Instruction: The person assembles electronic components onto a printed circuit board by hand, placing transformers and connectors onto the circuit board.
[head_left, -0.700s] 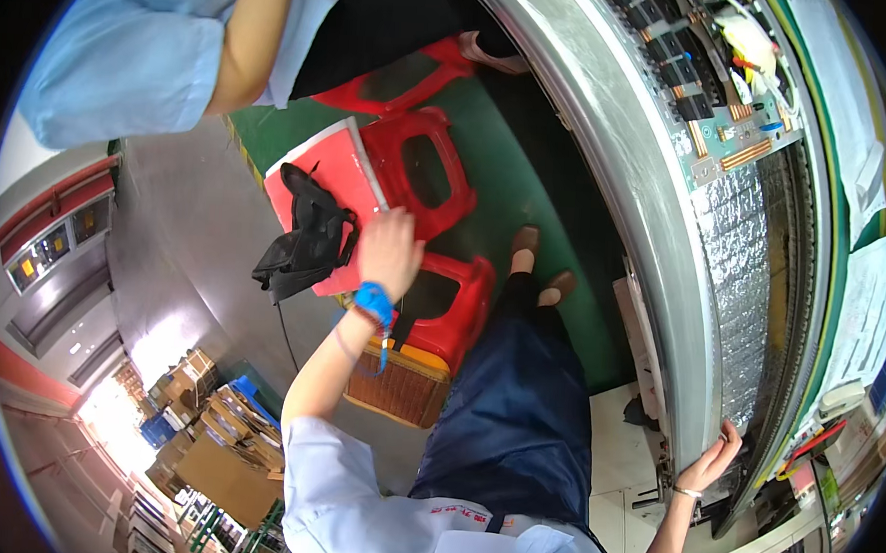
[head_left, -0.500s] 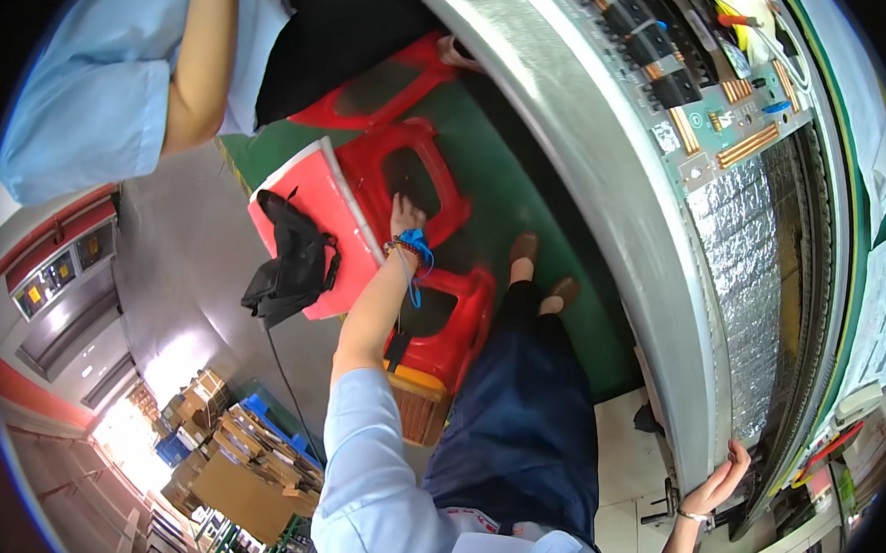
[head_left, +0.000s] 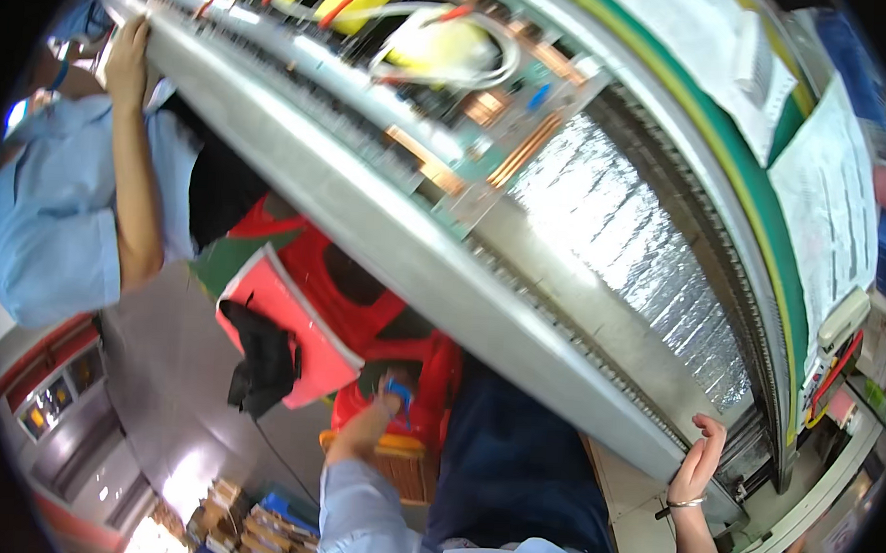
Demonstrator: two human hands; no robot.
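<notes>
Right hand (head_left: pixel 696 465) rests at the near end of the long metal rail (head_left: pixel 405 244), fingers partly open, loosely bent, gripping nothing. Blurred, the left hand (head_left: pixel 391 389) is at the red stool (head_left: pixel 439 381); I cannot tell what its fingers hold. Beyond the rail's inner edge lies a circuit board (head_left: pixel 505 140), beside a silvery sheet (head_left: pixel 625 246). A co-worker's hand (head_left: pixel 127 60) touches the rail's far end.
</notes>
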